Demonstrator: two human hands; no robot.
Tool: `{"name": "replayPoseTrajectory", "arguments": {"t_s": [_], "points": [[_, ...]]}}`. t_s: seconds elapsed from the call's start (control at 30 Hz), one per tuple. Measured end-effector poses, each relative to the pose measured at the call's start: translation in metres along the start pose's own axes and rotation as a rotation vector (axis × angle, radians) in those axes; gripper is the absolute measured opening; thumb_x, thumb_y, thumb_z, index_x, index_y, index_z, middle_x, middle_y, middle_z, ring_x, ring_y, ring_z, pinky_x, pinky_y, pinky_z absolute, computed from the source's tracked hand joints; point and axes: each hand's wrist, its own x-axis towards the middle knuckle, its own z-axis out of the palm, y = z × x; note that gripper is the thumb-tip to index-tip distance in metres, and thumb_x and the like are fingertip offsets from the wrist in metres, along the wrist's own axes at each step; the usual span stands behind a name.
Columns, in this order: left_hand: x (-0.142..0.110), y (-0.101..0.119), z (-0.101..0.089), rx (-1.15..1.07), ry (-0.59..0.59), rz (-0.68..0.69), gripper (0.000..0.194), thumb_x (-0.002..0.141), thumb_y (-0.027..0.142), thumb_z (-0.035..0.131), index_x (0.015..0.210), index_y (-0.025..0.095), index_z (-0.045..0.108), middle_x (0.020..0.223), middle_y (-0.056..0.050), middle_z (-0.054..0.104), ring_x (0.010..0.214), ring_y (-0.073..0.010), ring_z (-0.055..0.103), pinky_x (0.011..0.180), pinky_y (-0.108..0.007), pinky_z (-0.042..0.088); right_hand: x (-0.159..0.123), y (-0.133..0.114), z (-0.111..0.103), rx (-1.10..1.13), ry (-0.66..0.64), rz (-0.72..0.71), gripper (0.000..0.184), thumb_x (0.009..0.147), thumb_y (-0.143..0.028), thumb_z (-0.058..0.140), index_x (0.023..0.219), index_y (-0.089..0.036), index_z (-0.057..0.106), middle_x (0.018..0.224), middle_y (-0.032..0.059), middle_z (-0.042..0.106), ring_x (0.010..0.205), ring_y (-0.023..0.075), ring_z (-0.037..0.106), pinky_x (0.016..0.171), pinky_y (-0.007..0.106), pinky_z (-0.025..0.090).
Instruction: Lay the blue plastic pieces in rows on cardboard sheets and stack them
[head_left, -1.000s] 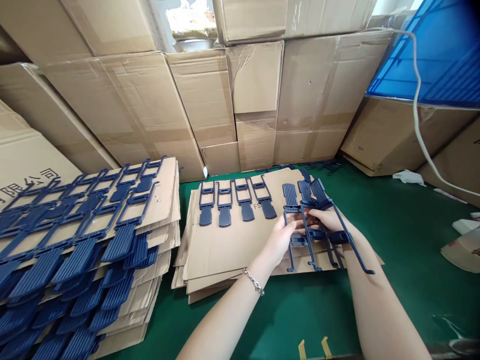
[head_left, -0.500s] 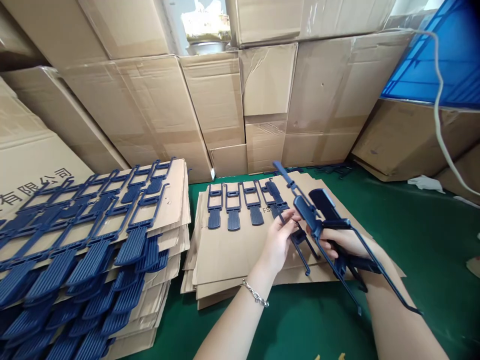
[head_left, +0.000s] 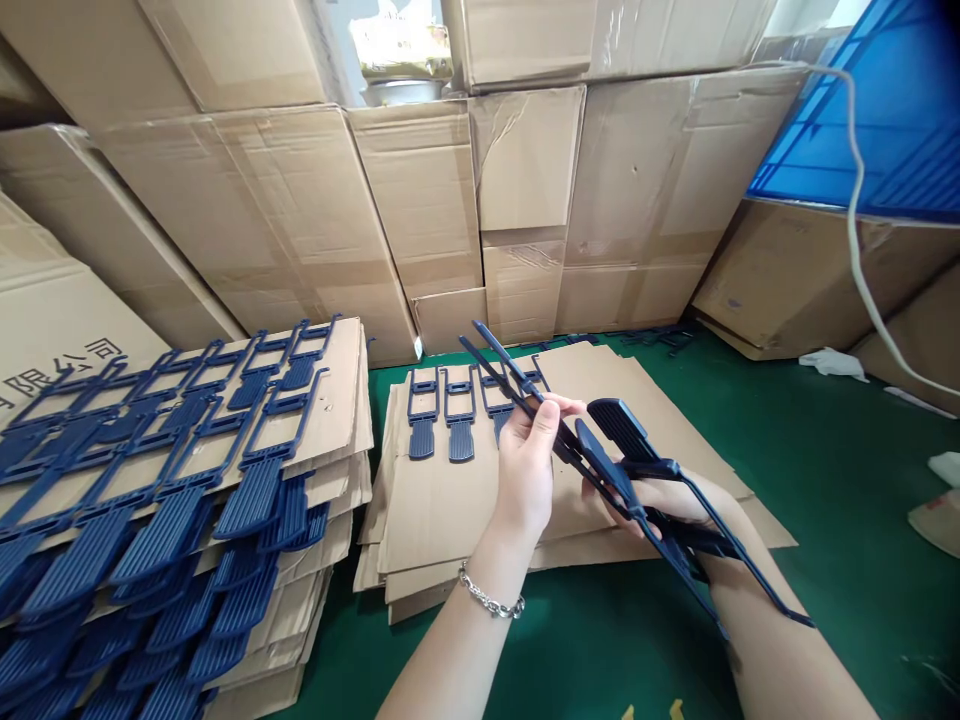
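Note:
Thumb and fingers of my left hand [head_left: 529, 465] pinch a dark blue plastic frame [head_left: 499, 365], its two thin arms pointing up and left. My right hand [head_left: 679, 500] is closed around several more such frames [head_left: 712, 490]; a ribbed paddle [head_left: 621, 428] shows at their upper end and long arms run down over the wrist. The held pieces cross between the hands, so where one ends is partly hidden. Below them lies a stack of cardboard sheets [head_left: 435, 520], with a row of like frames [head_left: 460, 405] laid flat along its left side, partly covered by my left hand.
At left stands a taller pile of cardboard sheets [head_left: 341, 430] layered with many blue frames [head_left: 251, 495]. Cardboard boxes [head_left: 300, 220] wall off the back of the green table [head_left: 810, 450]. A blue crate [head_left: 892, 140] and a white cable [head_left: 855, 180] are at upper right.
My left hand has shifted left and turned, so its frame now points up and left with arms forward. The bundle in my right hand has moved slightly left.

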Motion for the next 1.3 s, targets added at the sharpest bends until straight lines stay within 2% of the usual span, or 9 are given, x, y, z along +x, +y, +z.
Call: {"name": "replayPoseTrajectory", "arguments": {"t_s": [0.13, 0.27, 0.47, 0.57, 0.7, 0.87, 1.03, 1.2, 1.3], "points": [[0.002, 0.028, 0.001, -0.081, 0.091, 0.107, 0.018, 0.081, 0.035, 0.052, 0.077, 0.019, 0.06, 0.068, 0.001, 0.063, 0.071, -0.0122, 0.061, 0.077, -0.029, 0.047, -0.002, 0.009, -0.015, 0.111, -0.086, -0.133, 0.028, 0.065, -0.032, 0.059, 0.086, -0.013, 0.059, 0.054, 0.0013, 0.056, 0.037, 0.0076, 0.044, 0.037, 0.018, 0.033], [-0.011, 0.041, -0.001, -0.015, 0.071, -0.048, 0.016, 0.075, 0.032, 0.06, 0.072, 0.016, 0.063, 0.054, 0.003, 0.057, 0.058, -0.0106, 0.058, 0.065, -0.024, 0.05, -0.001, 0.001, -0.021, 0.268, 0.111, -0.257, 0.027, 0.068, -0.033, 0.058, 0.087, -0.015, 0.056, 0.051, -0.0036, 0.051, 0.028, 0.0033, 0.031, 0.03, 0.016, 0.022], [-0.046, 0.015, 0.019, 0.366, -0.239, -0.436, 0.033, 0.08, 0.038, 0.051, 0.103, 0.018, 0.063, 0.092, -0.007, 0.065, 0.068, -0.0148, 0.061, 0.067, -0.028, 0.049, 0.009, -0.022, -0.004, 0.441, 0.365, -0.289, 0.034, 0.061, -0.029, 0.055, 0.093, -0.018, 0.052, 0.046, -0.0088, 0.04, 0.027, 0.0036, 0.026, 0.028, 0.017, 0.02], [-0.052, 0.002, 0.027, 0.516, -0.271, -0.363, 0.031, 0.079, 0.038, 0.053, 0.1, 0.019, 0.063, 0.091, -0.005, 0.064, 0.084, -0.0178, 0.058, 0.075, -0.028, 0.046, 0.011, -0.026, 0.012, 0.353, 0.436, -0.269, 0.035, 0.059, -0.031, 0.058, 0.09, -0.016, 0.056, 0.053, -0.0037, 0.048, 0.037, 0.0066, 0.041, 0.033, 0.019, 0.031], [-0.048, -0.011, 0.028, 0.704, -0.264, -0.25, 0.027, 0.074, 0.043, 0.057, 0.084, 0.018, 0.062, 0.08, -0.005, 0.063, 0.074, -0.0191, 0.057, 0.068, -0.03, 0.045, 0.014, -0.029, 0.021, 0.309, 0.541, -0.244, 0.033, 0.062, -0.035, 0.059, 0.089, -0.018, 0.056, 0.061, 0.0, 0.054, 0.046, 0.0097, 0.048, 0.04, 0.021, 0.038], [-0.03, -0.012, 0.022, 0.697, -0.3, -0.231, 0.033, 0.082, 0.042, 0.043, 0.071, 0.017, 0.061, 0.073, -0.005, 0.062, 0.075, -0.0192, 0.056, 0.073, -0.031, 0.043, 0.013, -0.026, 0.006, 0.394, 0.433, -0.239, 0.028, 0.053, -0.028, 0.065, 0.075, -0.018, 0.052, 0.07, 0.001, 0.058, 0.059, 0.0124, 0.055, 0.052, 0.021, 0.045], [-0.024, 0.005, 0.002, 0.461, -0.282, -0.368, 0.028, 0.082, 0.04, 0.046, 0.075, 0.016, 0.058, 0.067, -0.005, 0.063, 0.076, -0.0193, 0.058, 0.078, -0.033, 0.043, 0.005, -0.017, -0.011, 0.387, 0.245, -0.279, 0.041, 0.051, -0.023, 0.073, 0.085, -0.019, 0.049, 0.08, -0.0003, 0.059, 0.068, 0.0143, 0.06, 0.069, 0.029, 0.05], [-0.047, 0.039, -0.022, 0.224, -0.119, -0.392, 0.023, 0.082, 0.037, 0.049, 0.074, 0.016, 0.056, 0.06, -0.002, 0.061, 0.075, -0.0196, 0.061, 0.074, -0.032, 0.046, 0.001, -0.013, -0.03, 0.447, 0.568, -0.293, 0.041, 0.058, -0.035, 0.07, 0.085, -0.022, 0.043, 0.043, -0.0134, 0.036, 0.03, 0.003, 0.034, 0.056, 0.027, 0.051], [-0.068, 0.061, -0.025, 0.289, -0.038, -0.353, 0.023, 0.079, 0.037, 0.054, 0.07, 0.016, 0.059, 0.055, -0.004, 0.061, 0.076, -0.0215, 0.061, 0.076, -0.033, 0.045, 0.002, -0.008, -0.046, 0.37, 0.858, -0.28, 0.04, 0.061, -0.034, 0.068, 0.091, -0.023, 0.044, 0.043, -0.014, 0.029, 0.028, 0.0018, 0.023, 0.047, 0.025, 0.048]]}}
